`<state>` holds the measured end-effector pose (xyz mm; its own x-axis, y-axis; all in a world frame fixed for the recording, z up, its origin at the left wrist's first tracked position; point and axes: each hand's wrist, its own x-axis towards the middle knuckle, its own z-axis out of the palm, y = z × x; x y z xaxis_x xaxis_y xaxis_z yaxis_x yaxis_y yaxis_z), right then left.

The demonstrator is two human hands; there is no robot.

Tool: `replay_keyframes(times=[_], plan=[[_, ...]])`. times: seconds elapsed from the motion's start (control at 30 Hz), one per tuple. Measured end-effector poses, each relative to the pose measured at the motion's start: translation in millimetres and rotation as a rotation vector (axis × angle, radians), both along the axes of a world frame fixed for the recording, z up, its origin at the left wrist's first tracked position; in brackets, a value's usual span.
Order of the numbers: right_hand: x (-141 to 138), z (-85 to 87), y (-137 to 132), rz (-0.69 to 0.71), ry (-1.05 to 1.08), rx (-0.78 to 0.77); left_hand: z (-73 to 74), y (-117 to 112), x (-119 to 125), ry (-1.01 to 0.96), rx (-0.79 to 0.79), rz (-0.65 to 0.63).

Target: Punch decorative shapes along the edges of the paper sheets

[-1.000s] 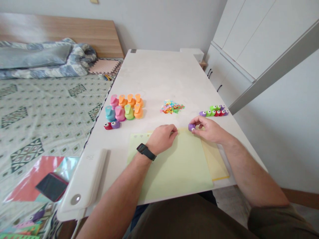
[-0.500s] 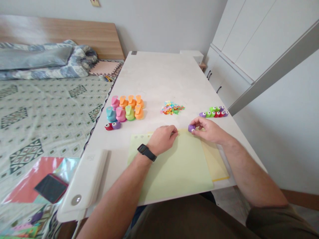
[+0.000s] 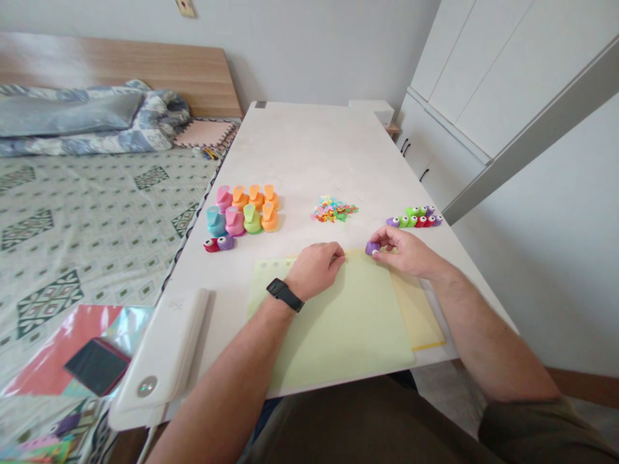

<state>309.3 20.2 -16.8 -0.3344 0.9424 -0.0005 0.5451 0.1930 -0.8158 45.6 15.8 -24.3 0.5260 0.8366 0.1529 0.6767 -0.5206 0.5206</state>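
My right hand (image 3: pixel 405 252) pinches a small purple paper punch (image 3: pixel 371 248) at the far edge of a pale green paper sheet (image 3: pixel 338 322). My left hand (image 3: pixel 316 267), with a black watch on the wrist, rests curled on the same sheet near its top edge, its fingertips pressed together on the paper. A yellow sheet (image 3: pixel 418 312) lies under the green one and sticks out on the right. A small pile of coloured paper cut-outs (image 3: pixel 333 209) lies beyond my hands.
A cluster of larger pastel punches (image 3: pixel 242 209) stands at left, with a red and a purple small punch (image 3: pixel 217 243) before it. A row of small punches (image 3: pixel 416 218) sits at right. A white device (image 3: pixel 159 354) lies at the table's near left corner. The bed borders the white table (image 3: pixel 309 148).
Nothing but a slight camera shift; both hands stay where they were.
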Motion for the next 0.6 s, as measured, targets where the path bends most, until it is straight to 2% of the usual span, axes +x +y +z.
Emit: replay_keyframes(times=[0.6], plan=[[-1.5,-1.3,-3.7,0.01,0.06,-0.059,-1.0,-1.0,-0.1,0.012,0.008,-0.003]])
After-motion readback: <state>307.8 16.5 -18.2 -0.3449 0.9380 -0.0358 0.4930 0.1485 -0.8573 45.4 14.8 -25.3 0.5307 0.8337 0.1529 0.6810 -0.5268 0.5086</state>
